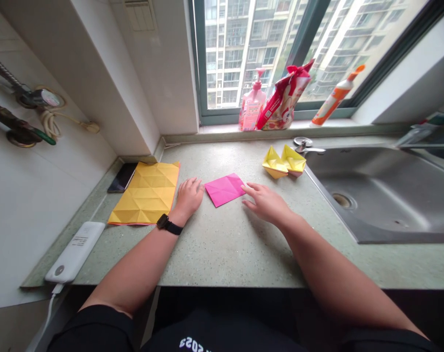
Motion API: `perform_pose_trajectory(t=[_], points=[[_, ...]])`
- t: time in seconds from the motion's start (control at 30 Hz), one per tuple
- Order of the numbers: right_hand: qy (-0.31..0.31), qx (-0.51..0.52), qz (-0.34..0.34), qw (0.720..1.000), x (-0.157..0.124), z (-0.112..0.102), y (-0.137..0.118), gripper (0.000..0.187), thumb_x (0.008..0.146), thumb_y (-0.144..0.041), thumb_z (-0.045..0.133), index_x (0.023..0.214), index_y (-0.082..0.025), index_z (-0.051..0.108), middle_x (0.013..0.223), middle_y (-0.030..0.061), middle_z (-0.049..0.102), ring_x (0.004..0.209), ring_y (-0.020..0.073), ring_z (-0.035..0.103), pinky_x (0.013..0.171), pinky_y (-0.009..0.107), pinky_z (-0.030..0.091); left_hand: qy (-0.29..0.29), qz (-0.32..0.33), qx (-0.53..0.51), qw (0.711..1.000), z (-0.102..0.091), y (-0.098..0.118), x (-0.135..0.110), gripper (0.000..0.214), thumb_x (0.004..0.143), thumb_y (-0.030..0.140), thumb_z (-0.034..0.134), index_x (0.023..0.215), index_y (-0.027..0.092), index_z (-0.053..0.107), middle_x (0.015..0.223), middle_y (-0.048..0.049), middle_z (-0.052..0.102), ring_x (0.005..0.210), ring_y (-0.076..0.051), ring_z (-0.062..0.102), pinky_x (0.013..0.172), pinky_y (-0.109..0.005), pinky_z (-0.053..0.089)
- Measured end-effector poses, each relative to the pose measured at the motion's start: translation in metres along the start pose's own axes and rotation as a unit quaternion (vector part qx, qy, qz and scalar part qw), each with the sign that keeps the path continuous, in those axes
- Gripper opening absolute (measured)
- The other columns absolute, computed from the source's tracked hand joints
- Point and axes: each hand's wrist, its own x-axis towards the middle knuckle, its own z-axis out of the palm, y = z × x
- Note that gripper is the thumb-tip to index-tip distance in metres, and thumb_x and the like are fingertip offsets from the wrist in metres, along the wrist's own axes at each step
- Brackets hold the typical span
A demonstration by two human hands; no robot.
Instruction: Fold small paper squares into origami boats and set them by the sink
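Observation:
A folded pink sheet of paper (225,189) with crease lines lies on the counter between my two hands. My left hand (190,196) rests on the counter just left of the paper, holding nothing, its fingers slightly bent. From the right, my right hand (264,201) reaches the paper's edge with the index fingertip; its fingers are apart. Beside my left wrist is a stack of creased yellow paper (145,193) with orange-pink edges beneath. A yellow folded paper piece (285,161) with open pockets stands beyond my right hand, near the sink.
A steel sink (386,195) with a tap (308,146) is on the right. On the left lie a dark phone (122,177) and a white power bank (75,252) with a cable. A pink pump bottle (252,107), red bag (285,100) and orange bottle (333,102) line the windowsill.

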Motion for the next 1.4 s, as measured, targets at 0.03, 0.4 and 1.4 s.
perform_pose_trajectory(t=[0.03, 0.4, 1.4], points=[[0.012, 0.003, -0.011, 1.0, 0.0, -0.002, -0.002, 0.047, 0.106, -0.038, 0.064, 0.151, -0.025, 0.072, 0.159, 0.0158, 0.065, 0.143, 0.0371, 0.063, 0.118, 0.055, 0.052, 0.001, 0.006, -0.006, 1.0, -0.001, 0.001, -0.002, 0.045, 0.114, 0.038, 0.046, 0.145, 0.017, 0.071, 0.159, -0.0161, 0.064, 0.15, -0.032, 0.057, 0.13, -0.051, 0.042], [0.002, 0.049, -0.118, 0.992, 0.0, 0.009, -0.01, 0.03, 0.105, -0.03, 0.066, 0.129, -0.025, 0.084, 0.141, 0.0154, 0.074, 0.126, 0.034, 0.072, 0.11, 0.053, 0.059, 0.017, 0.056, -0.165, 0.985, -0.015, 0.022, -0.016, 0.015, 0.098, 0.038, 0.077, 0.1, 0.023, 0.081, 0.118, -0.0082, 0.075, 0.118, -0.027, 0.071, 0.113, -0.046, 0.055], [0.043, 0.122, -0.197, 0.972, 0.013, 0.018, -0.009, 0.026, 0.097, -0.015, 0.068, 0.112, -0.027, 0.086, 0.115, 0.0079, 0.084, 0.109, 0.0278, 0.075, 0.104, 0.048, 0.054, -0.064, 0.289, 0.008, 0.955, -0.026, 0.041, -0.042, 0.017, 0.105, 0.03, 0.072, 0.118, 0.019, 0.075, 0.119, -0.0107, 0.075, 0.11, -0.029, 0.068, 0.099, -0.045, 0.054]])
